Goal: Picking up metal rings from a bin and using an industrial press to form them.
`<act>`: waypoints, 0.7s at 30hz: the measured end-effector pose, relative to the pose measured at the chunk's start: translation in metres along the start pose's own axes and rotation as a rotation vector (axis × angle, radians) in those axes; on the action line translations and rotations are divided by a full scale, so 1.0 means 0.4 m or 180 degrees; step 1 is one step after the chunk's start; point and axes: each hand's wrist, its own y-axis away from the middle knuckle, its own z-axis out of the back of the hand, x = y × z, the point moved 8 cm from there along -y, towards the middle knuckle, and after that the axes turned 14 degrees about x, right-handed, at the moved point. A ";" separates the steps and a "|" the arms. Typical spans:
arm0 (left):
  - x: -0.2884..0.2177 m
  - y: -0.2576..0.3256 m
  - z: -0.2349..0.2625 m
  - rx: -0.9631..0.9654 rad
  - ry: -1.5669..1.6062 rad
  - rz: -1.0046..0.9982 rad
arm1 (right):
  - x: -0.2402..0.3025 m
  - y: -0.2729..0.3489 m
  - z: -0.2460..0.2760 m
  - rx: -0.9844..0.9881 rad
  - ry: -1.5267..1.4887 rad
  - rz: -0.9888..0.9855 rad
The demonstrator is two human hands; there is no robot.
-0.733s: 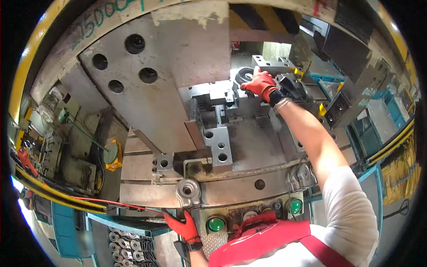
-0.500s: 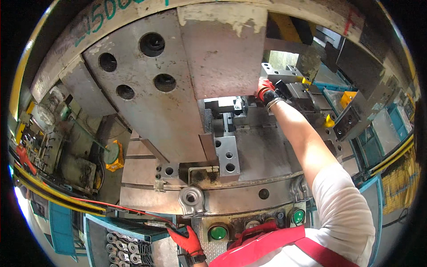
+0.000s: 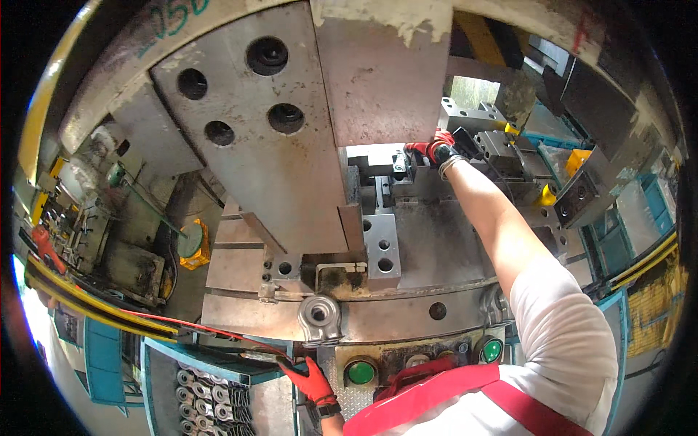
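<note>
Right hand (image 3: 430, 150) in a red-and-black glove reaches far forward, arm at full stretch, fingers curled on a small dark metal part (image 3: 402, 163) seated in the grey steel die block (image 3: 378, 190) under the press ram. The part lies just left of the hand. Left hand (image 3: 311, 379), also gloved, rests spread on the near console edge (image 3: 342, 360), well apart.

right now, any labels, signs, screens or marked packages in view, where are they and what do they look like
No screens or packages.
Painted marking: top left on the press's curved frame, teal brush strokes on grey metal.
Red painted mark: top right on a dark plate, one small stroke.
Yellow and black hazard stripes: top centre-right, on a slanted bar behind the upper block.
</note>
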 end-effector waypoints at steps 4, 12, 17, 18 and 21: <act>0.009 0.022 0.033 -0.0035 -0.0195 0.0370 | 0.010 0.073 -0.012 0.0133 -0.0235 -0.0779; 0.195 0.068 0.014 0.0340 0.0908 0.0993 | 0.034 0.598 -0.240 -0.0658 -0.1013 0.1186; 0.279 0.133 -0.048 0.1760 0.0186 0.0869 | -0.287 0.937 -0.395 -0.0750 -0.1918 0.0565; 0.238 0.160 -0.086 0.2381 -0.0808 0.0041 | -0.373 0.995 -0.433 -0.1060 -0.1923 0.0100; 0.287 0.183 -0.119 0.1668 -0.0016 0.1272 | -0.613 1.128 -0.608 -0.1175 -0.1864 -0.1614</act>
